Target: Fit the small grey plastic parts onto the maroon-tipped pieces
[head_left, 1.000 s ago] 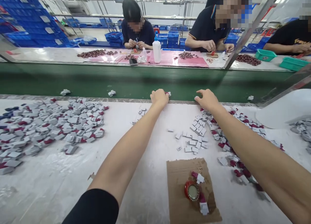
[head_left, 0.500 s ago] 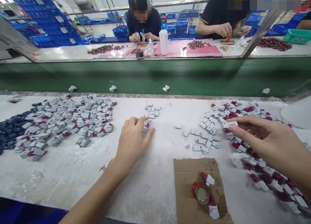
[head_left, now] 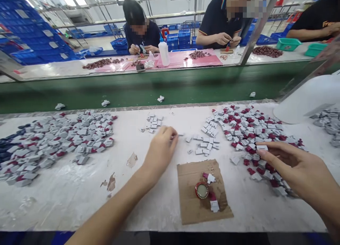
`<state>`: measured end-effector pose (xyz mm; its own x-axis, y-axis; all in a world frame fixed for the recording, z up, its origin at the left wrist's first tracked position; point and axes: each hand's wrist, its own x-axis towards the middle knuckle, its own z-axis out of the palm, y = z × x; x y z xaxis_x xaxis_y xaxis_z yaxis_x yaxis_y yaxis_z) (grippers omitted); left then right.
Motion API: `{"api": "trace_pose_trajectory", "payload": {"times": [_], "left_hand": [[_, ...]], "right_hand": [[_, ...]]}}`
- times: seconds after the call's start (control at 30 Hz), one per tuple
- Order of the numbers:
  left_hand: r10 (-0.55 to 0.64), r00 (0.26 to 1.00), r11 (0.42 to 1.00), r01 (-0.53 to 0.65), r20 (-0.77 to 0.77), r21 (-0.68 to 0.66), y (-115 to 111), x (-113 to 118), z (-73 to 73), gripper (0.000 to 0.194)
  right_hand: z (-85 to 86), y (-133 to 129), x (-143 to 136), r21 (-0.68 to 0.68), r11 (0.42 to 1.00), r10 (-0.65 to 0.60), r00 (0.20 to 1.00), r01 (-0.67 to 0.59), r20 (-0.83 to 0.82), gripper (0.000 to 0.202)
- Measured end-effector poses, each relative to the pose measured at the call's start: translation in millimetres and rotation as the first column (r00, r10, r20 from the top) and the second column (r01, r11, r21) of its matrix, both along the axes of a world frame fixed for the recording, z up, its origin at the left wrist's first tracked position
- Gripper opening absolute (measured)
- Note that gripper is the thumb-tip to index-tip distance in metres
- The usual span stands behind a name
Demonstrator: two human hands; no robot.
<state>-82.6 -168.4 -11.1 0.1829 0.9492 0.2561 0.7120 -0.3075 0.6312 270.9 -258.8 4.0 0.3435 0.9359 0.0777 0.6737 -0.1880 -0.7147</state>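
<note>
My right hand [head_left: 294, 167] pinches a small light-grey block-like plastic piece [head_left: 262, 148] between thumb and fingers, above the edge of a heap of grey-and-maroon pieces [head_left: 249, 131]. Over the middle of the table is my left hand [head_left: 162, 149], its fingers curled in towards the thumb; whatever they hold is hidden. Just beyond it lies a small cluster of grey pieces [head_left: 153, 122], and to its right are more loose grey pieces [head_left: 205, 144]. A cardboard square [head_left: 190, 202] in front carries a red-rimmed bottle cap [head_left: 202, 190] and two grey-and-maroon pieces [head_left: 214, 204].
A large heap of grey-and-maroon pieces [head_left: 66, 138] spreads at left, beside dark blue pieces [head_left: 7, 145]. A white rounded container [head_left: 297, 99] stands at right. Behind the table runs a green belt [head_left: 127, 89] with a few pieces; co-workers sit beyond it.
My left hand has moved right, away from the small grey cluster, and its fingers have drawn together. My right hand still holds the grey piece. The view has shifted, bringing more of the right side in.
</note>
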Motion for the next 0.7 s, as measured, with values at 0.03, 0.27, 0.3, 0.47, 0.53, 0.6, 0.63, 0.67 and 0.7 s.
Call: {"api": "trace_pose_trajectory", "payload": {"times": [0.03, 0.27, 0.3, 0.47, 0.53, 0.6, 0.63, 0.67, 0.7], "left_hand": [[-0.051, 0.997, 0.998, 0.052, 0.061, -0.031, 1.8, 18.3, 4.5, 0.016], [-0.123, 0.852, 0.905, 0.307, 0.509, -0.295, 31.1, 132.2, 9.9, 0.018], [-0.125, 0.850, 0.901, 0.314, 0.512, -0.301, 33.7, 139.6, 7.8, 0.019], [-0.121, 0.850, 0.890, 0.322, 0.513, -0.323, 31.6, 137.6, 4.0, 0.014], [-0.113, 0.870, 0.900, 0.293, 0.479, -0.321, 26.3, 117.9, 6.8, 0.011], [-0.075, 0.907, 0.926, 0.217, 0.414, -0.308, 20.0, 85.7, 10.7, 0.009], [-0.039, 0.929, 0.942, 0.157, 0.369, -0.297, 16.4, 64.9, 12.6, 0.008], [0.016, 0.949, 0.957, 0.077, 0.314, -0.279, 12.6, 41.5, 14.2, 0.007], [0.086, 0.963, 0.967, -0.019, 0.255, -0.255, 8.7, 16.3, 15.5, 0.006]], "right_hand": [[-0.9, 0.8, -1.0, 0.024, 1.000, -0.002, 1.000, 0.002, -0.001, 0.041], [-3.1, 15.1, -9.1, 0.124, 0.987, -0.066, 0.968, 0.098, -0.243, 0.038], [-2.6, 16.3, -10.8, 0.115, 0.988, -0.066, 0.956, 0.102, -0.286, 0.039], [0.4, 11.0, -31.9, 0.073, 0.996, -0.017, 0.920, 0.049, -0.391, 0.041], [-1.0, 3.5, -36.6, 0.069, 0.995, -0.037, 0.922, 0.069, -0.386, 0.038], [-6.6, -5.7, -31.1, 0.043, 0.997, -0.041, 0.933, 0.060, -0.357, 0.036], [-11.2, -10.6, -24.6, 0.019, 0.999, -0.038, 0.941, 0.047, -0.335, 0.038], [-16.6, -15.5, -16.6, -0.004, 0.999, -0.037, 0.949, 0.037, -0.314, 0.040], [-22.4, -20.6, -8.2, -0.015, 0.999, -0.040, 0.954, 0.037, -0.296, 0.042]]}}
